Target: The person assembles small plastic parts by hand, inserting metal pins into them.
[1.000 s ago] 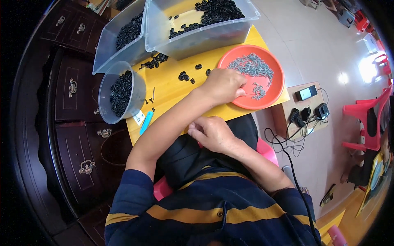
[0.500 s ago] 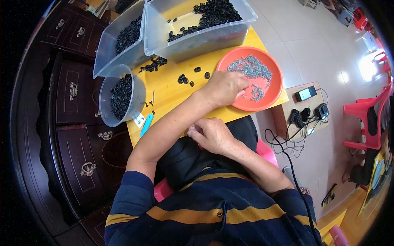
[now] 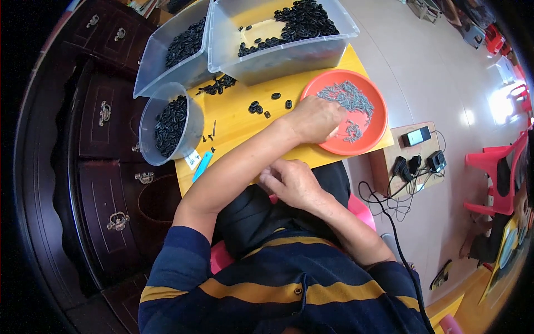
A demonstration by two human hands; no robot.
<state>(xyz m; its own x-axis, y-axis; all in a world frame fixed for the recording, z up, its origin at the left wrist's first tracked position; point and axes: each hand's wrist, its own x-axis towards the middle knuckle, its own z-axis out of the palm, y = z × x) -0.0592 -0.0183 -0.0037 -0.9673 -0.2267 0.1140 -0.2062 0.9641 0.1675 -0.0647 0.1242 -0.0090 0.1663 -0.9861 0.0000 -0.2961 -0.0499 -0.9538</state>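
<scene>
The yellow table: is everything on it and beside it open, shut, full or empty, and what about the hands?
Orange plate: partly covered by grey pieces
Round tub: open, holding black pieces
Left bin: open, holding black pieces
Big bin: open, partly filled
Blue tool: lying down
Drawers: look shut
Left hand: fingers bent, grip hidden
Right hand: fingers bent, grip hidden

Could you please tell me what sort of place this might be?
Probably a room in a home, used for small-parts handwork, judging by the wooden cabinet, the tubs of black parts and the bowl of grey pieces.
</scene>
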